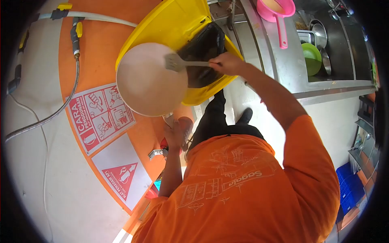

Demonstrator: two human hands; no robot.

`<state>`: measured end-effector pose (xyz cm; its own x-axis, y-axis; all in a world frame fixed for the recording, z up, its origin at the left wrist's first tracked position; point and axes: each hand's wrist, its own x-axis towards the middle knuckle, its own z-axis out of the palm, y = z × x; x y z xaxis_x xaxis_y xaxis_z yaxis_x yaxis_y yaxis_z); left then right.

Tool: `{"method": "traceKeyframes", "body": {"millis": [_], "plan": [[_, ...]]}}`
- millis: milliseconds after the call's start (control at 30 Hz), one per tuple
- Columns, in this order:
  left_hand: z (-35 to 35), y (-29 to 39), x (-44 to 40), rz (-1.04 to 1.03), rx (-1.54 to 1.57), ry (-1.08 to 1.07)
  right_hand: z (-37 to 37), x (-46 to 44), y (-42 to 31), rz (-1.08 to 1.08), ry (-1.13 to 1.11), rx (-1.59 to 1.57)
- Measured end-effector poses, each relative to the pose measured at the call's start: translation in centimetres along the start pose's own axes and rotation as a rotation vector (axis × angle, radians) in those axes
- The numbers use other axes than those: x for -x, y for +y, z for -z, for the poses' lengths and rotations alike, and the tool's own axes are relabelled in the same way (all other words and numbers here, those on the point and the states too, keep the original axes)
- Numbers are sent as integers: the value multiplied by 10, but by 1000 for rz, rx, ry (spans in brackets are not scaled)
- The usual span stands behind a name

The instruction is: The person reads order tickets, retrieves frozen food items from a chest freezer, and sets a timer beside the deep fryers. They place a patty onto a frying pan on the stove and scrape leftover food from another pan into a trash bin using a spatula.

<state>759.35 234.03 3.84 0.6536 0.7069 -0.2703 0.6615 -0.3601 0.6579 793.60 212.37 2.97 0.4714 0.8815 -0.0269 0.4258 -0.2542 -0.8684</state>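
Observation:
My left hand (174, 133) is closed round the handle of a round, pale pan (146, 81), whose flat face is turned toward the camera. The pan is over the left part of an open yellow bin (170, 20) lined with a black bag (206, 44). In my right hand (228, 64) is the handle of a grey slotted spatula (175, 63), fingers wrapped round its end. The spatula's blade lies over the pan's right side; whether they touch I cannot tell.
A metal counter (291, 65) on the right bears a pink dipper (279, 16). Beside it, a sink holds a green bowl (311, 59) and metal dishes. A hose (75, 81) and signs (103, 117) are on the left wall. Blue crates (349, 188) stand at lower right.

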Motion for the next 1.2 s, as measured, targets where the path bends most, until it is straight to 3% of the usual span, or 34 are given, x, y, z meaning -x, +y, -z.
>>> {"method": "traceKeyframes", "body": {"millis": [33,100,167,233,333,400,467,567,633,800,867,900,967,1000,1133,1167,1200], "plan": [[0,1,0,11,3,5,12,6,0,-121,-75,115],[6,33,5,73,-4,6,19,13,-31,-110,-70,146],[8,47,11,126,-15,-11,7,5,-50,-20,118,147],[5,35,10,-16,-111,-26,-11,-9,-44,1,125,54],[-4,5,1,65,-116,-22,-25,-3,-39,-85,95,107],[-2,20,-3,119,-146,9,-5,16,-46,-361,-37,327],[-1,35,-3,153,-174,34,-3,24,-61,-348,-1,325],[-3,43,-12,29,-151,22,-30,32,-66,-359,39,255],[-6,43,-14,-18,-166,85,-49,43,-71,-253,246,60],[-10,40,-7,-4,-150,49,-54,80,-87,-222,235,0],[-15,52,-1,-18,-141,38,-71,92,-56,65,226,131],[-17,58,7,4,-164,53,-65,92,-33,90,240,148],[-17,53,26,42,-202,83,-53,94,-13,-257,154,384],[-23,45,26,-6,-197,116,-44,92,-17,-442,198,354],[-28,60,50,-51,-119,105,-56,126,-73,-143,449,281],[-31,70,59,-66,-104,115,-68,141,-82,26,551,217],[-34,79,70,-4,4,96,-69,151,-77,181,515,267]]}}
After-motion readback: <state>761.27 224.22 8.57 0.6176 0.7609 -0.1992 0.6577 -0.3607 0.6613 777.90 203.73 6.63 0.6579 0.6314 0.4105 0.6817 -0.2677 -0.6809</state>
